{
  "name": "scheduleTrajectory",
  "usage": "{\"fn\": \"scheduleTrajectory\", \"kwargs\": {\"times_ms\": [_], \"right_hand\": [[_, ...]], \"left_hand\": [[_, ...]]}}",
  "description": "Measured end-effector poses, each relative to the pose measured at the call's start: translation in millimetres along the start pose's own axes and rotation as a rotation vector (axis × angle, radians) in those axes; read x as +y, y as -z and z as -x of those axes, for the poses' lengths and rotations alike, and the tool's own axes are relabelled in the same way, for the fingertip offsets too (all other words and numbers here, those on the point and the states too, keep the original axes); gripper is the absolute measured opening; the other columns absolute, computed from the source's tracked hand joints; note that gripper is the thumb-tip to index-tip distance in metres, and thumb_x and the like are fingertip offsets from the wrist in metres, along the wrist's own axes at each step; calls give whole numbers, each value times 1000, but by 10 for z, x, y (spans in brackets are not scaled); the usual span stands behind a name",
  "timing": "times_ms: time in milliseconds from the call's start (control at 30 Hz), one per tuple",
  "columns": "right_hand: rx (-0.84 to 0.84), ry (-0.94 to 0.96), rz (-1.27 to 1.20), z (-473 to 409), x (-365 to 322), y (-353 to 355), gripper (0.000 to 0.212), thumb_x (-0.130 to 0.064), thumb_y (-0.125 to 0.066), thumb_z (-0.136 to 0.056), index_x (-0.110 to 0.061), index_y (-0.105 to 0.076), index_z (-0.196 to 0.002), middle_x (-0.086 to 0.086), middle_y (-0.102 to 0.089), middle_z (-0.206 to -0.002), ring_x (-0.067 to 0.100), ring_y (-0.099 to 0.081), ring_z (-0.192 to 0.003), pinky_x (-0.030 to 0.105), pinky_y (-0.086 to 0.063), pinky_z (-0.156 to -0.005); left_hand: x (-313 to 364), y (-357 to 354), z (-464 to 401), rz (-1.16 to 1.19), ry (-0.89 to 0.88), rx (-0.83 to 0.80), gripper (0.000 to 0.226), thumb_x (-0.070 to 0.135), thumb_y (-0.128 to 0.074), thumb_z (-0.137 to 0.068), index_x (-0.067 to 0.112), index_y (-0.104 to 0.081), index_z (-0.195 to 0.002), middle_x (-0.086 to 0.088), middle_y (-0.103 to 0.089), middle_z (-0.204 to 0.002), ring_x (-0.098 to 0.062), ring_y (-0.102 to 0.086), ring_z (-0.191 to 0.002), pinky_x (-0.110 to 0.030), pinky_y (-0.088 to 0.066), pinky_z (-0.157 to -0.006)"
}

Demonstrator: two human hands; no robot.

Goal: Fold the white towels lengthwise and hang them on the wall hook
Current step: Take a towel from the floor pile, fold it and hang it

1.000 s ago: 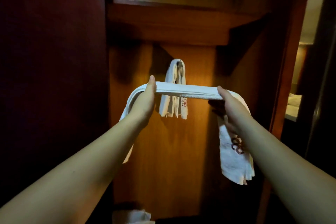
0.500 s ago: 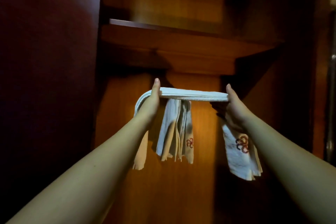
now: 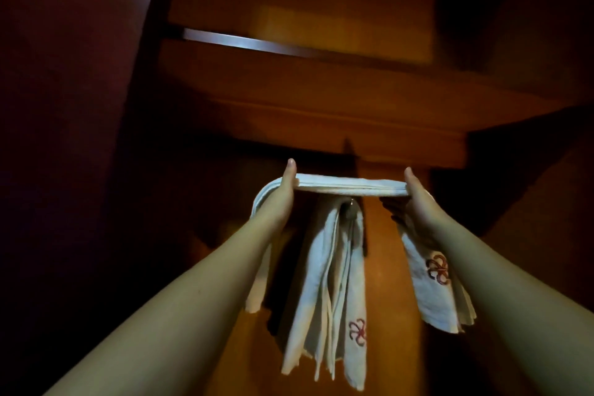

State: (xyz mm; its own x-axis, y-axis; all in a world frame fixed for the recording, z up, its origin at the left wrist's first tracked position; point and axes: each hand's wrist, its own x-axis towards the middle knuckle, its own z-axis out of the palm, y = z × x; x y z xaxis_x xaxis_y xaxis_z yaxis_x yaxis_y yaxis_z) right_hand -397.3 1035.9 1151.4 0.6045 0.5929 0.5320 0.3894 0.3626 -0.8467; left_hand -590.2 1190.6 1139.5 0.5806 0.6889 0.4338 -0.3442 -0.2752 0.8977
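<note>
A white towel folded into a long strip stretches level between my hands. My left hand grips its left part, thumb on top. My right hand grips its right part. Both loose ends hang down, the right one showing a red flower emblem. Just below the strip, a metal wall hook on the wooden panel holds another white towel with the same red emblem. The held strip sits slightly above and in front of the hook.
A wooden shelf juts out above the hook. A dark red wall closes the left side. A dark panel stands at the right. The lighting is dim.
The view has tilted upward and come closer to the hook. My hands and the stretched towel have moved up level with the hook's top, nearer to the hung towel.
</note>
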Motion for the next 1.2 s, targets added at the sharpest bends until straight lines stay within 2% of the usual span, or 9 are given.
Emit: {"fn": "scheduleTrajectory", "kwargs": {"times_ms": [100,200,300,500,600,733,1000,1100,1200], "right_hand": [[-17,-45,2,-254,210,-14,59,-65,-36,-97,-18,-54,-126,11,-58,-135,24,-50,-131,44,-24,-118],[-42,-75,-17,-496,315,-46,57,-66,-34,-97,-18,-61,-113,6,-68,-114,19,-57,-117,42,-25,-115],[-60,-65,-23,-723,346,-62,67,-68,-32,-96,-13,-63,-116,12,-70,-116,24,-62,-115,41,-35,-110],[-55,-124,33,-921,565,-100,77,-76,-26,-93,-17,-53,-135,17,-61,-131,33,-51,-130,52,-27,-118],[-52,-138,49,-940,683,-100,75,-71,-25,-96,-14,-56,-132,18,-65,-124,32,-57,-121,50,-34,-113],[-22,-119,49,-1006,723,-139,70,-67,-25,-98,-12,-63,-120,18,-71,-113,32,-63,-109,44,-45,-96],[20,-173,-9,-954,889,-244,49,-50,-23,-104,-16,-58,-103,10,-64,-85,23,-59,-79,34,-43,-68],[31,-178,33,-905,1139,-237,36,-36,-28,-104,-18,-52,-84,4,-54,-71,18,-49,-65,32,-39,-60],[13,-214,35,-783,1269,-310,39,-32,-33,-104,-19,-56,-76,3,-57,-65,17,-54,-59,33,-44,-60]], "left_hand": [[-260,-2,-350,-21,22,29,83,75,-28,-93,17,-43,-150,-4,-34,-159,-22,-28,-148,-37,-20,-117],[-350,16,-610,11,14,60,92,85,-27,-86,22,-39,-153,-7,-27,-163,-23,-24,-150,-43,-14,-121],[-312,35,-782,4,6,42,86,79,-23,-91,23,-32,-155,-5,-21,-165,-23,-18,-152,-44,-10,-122],[-492,16,-1029,28,44,82,95,84,-25,-86,21,-27,-157,-7,-22,-164,-24,-21,-151,-43,-14,-124],[-649,-16,-1061,59,78,74,110,94,-26,-75,23,-26,-158,-7,-21,-165,-24,-21,-151,-46,-13,-124],[-656,-21,-1088,130,72,90,96,84,-28,-86,22,-21,-159,-6,-18,-166,-24,-20,-152,-45,-13,-124],[-898,-7,-1067,108,163,166,98,84,-31,-85,19,-26,-157,-7,-21,-165,-23,-23,-151,-42,-15,-122],[-988,-120,-779,124,225,58,65,55,-32,-104,13,-36,-153,-9,-36,-158,-25,-39,-141,-35,-30,-109],[-1112,-257,-589,139,293,29,47,45,-34,-107,12,-52,-136,-4,-57,-129,-26,-55,-119,-28,-40,-90]]}}
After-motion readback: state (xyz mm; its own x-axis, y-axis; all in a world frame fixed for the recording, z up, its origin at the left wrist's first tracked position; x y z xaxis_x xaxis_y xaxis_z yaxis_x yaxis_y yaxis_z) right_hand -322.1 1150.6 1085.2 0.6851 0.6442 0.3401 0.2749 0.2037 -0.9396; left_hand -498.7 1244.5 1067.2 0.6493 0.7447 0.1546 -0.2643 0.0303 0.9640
